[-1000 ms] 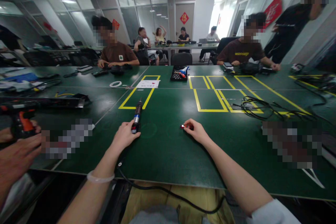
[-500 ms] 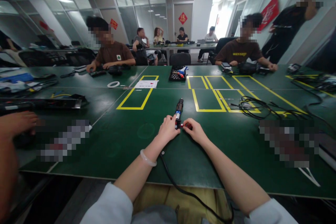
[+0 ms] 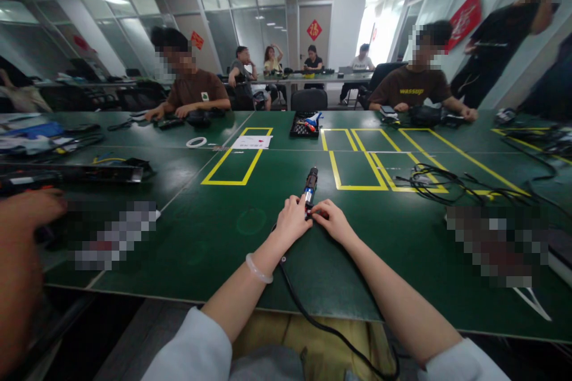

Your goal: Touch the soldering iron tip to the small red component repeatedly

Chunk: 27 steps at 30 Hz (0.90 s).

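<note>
A slim black tool with a blue and silver middle [image 3: 311, 183] lies on the green table [image 3: 232, 214], its tip pointing away from me. My left hand [image 3: 292, 219] is closed around its near end. On the right side of that same end, my right hand [image 3: 331, 220] has its fingers pinched together; what they hold is hidden, with only a little red showing between the hands. A black cable [image 3: 297, 303] runs from beside my left wrist over the table's front edge.
A black tray [image 3: 304, 125] with small tools stands further back. Coiled black cables [image 3: 429, 181] lie at the right, a white tape ring [image 3: 196, 142] at the back left. Another person's hand [image 3: 33, 214] reaches in from the left. People sit across the table.
My right hand has moved closer to my left hand, and the red piece seen in its fingers before is now mostly hidden. The whole view has shifted slightly.
</note>
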### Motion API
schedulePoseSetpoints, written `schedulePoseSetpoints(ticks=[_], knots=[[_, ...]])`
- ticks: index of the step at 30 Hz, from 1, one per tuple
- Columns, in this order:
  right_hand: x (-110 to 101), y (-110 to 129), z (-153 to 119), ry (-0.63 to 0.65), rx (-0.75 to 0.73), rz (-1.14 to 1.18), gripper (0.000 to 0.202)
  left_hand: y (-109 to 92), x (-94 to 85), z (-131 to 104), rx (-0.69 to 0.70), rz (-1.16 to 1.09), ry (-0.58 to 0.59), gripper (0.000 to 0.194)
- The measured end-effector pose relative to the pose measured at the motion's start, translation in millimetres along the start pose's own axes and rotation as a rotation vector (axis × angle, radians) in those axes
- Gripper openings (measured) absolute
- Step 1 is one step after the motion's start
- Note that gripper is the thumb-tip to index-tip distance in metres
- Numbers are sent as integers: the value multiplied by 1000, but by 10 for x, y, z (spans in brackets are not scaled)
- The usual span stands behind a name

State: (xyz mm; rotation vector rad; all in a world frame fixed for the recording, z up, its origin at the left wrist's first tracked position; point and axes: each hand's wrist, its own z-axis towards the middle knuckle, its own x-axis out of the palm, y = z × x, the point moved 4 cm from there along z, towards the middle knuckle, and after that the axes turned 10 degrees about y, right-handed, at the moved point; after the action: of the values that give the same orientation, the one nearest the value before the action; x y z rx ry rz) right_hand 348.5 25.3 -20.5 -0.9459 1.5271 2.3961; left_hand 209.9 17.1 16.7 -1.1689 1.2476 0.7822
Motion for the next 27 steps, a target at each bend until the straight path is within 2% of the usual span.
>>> schedulePoseSetpoints(ticks=[10, 18, 23, 27], knots=[[-55, 83, -56, 24, -12, 67, 23, -95, -29, 6, -54, 138, -84, 56], [-59, 1, -67, -38, -1, 88, 24, -31, -19, 15, -39, 115, -94, 59], [-66, 21, -84, -18, 26, 61, 21, 147, -74, -69, -40, 108, -76, 63], [-84, 50, -105, -1, 42, 59, 19, 445, -156, -224, -79, 124, -56, 64]])
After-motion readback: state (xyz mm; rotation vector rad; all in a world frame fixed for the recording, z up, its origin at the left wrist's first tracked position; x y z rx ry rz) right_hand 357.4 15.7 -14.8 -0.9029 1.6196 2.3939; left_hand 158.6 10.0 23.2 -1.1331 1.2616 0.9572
